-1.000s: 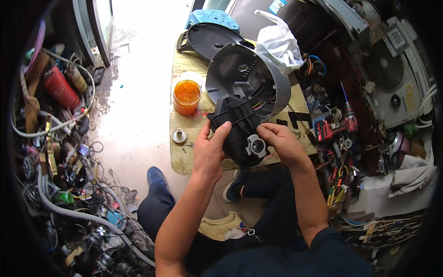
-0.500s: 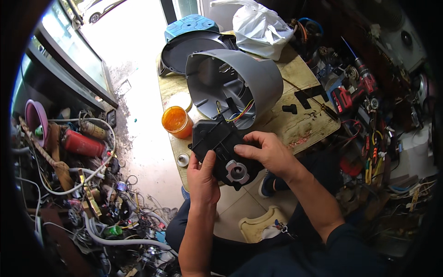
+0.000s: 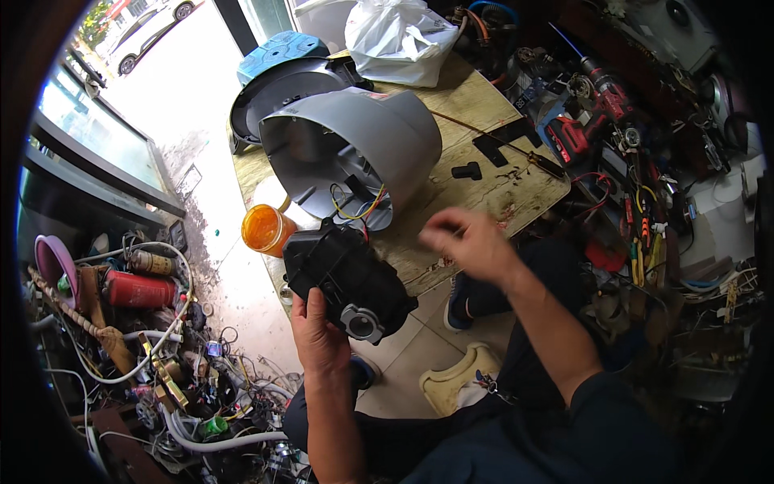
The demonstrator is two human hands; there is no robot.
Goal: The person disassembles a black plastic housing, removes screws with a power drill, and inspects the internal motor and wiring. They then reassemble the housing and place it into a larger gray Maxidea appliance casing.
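In my left hand point(image 3: 321, 332) is a black plastic motor housing point(image 3: 330, 258) with a metal collar point(image 3: 360, 322) at its near end. My thumb lies on its side and the other fingers go underneath. My right hand point(image 3: 476, 248) is off the housing, in the air to its right, fingers bent and fingertips smeared by motion. Yellow and red wires point(image 3: 363, 211) run between the housing and a big grey hollow shell point(image 3: 387, 129) lying on its side just beyond. Left of the housing stands an open jar of orange grease point(image 3: 268, 230).
The wooden table point(image 3: 476, 202) also bears a screwdriver point(image 3: 546, 164), a small black part point(image 3: 466, 171), a black round cover point(image 3: 290, 89) and a white plastic bag point(image 3: 399, 48). A red cordless drill point(image 3: 568, 139) lies among tools at right. Cables and scrap fill the left floor.
My right hand has let go of the housing and moved to its right. My left hand keeps hold, with the housing tilted differently. The view has shifted, so the table appears further left.
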